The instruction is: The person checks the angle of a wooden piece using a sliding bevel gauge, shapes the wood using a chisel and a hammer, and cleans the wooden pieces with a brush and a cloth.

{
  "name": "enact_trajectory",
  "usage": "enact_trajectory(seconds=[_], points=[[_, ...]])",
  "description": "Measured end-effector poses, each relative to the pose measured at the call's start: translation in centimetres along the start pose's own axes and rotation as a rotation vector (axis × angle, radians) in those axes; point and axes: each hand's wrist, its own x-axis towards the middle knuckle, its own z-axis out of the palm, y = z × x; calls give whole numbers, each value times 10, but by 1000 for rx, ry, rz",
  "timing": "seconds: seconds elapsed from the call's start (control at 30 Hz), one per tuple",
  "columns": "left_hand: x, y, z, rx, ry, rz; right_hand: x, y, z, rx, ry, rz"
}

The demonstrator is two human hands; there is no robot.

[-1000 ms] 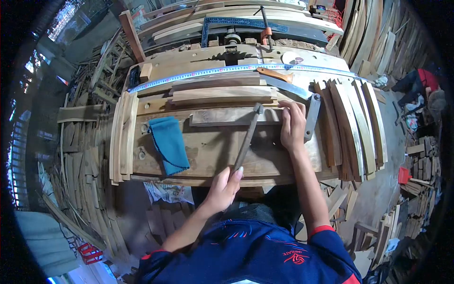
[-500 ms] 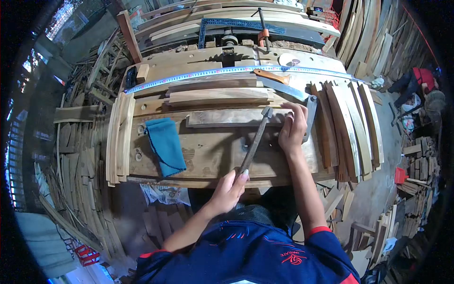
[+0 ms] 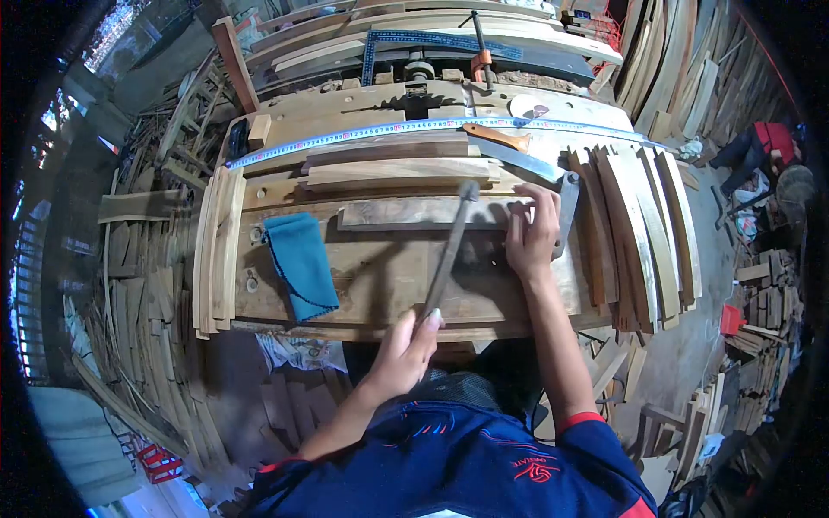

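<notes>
My left hand (image 3: 401, 352) is closed round the handle of a hammer (image 3: 447, 259), whose small head is raised over a wooden piece (image 3: 414, 214). The right end of that piece lies under the fingers of my right hand (image 3: 534, 231); whether they pinch anything small there is hidden. Behind it are wooden strips (image 3: 397, 171) and a handsaw (image 3: 518, 158) with a wooden handle. Just right of my right hand rests a grey metal tool (image 3: 566, 211). A folded teal cloth (image 3: 302, 266) lies to the left on the workbench (image 3: 389, 289).
A long tape measure (image 3: 345, 136) crosses the bench. Wood strips are stacked at its left (image 3: 220, 250) and right (image 3: 643, 233) ends. An orange clamp (image 3: 481, 60) and a metal square (image 3: 432, 37) are at the back. Another person (image 3: 764, 151) bends down at the far right.
The hammer head swung right toward my right hand, then back left. My left hand shifted slightly with it, while my right hand stayed at the end of the wooden piece.
</notes>
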Motion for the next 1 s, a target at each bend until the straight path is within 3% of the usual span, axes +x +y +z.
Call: enact_trajectory(seconds=[0.23,0.43,0.57,0.77,0.87,1.0], points=[[-13,8,-29,-110,171,12,-1,-11,5,-327,-278,-119],[-15,-21,-48,121,385,129,-4,-6,-1,-118,-376,-20],[-27,-23,-51,68,407,126,-7,-10,3,-35,-299,-156],[-34,-25,-51,-35,380,122,-9,-19,8,-215,-295,-18],[-29,-26,-52,-176,303,-51,-7,-19,5,-233,-287,48],[-30,-22,-47,-105,293,61,-8,-13,4,-125,-305,96]])
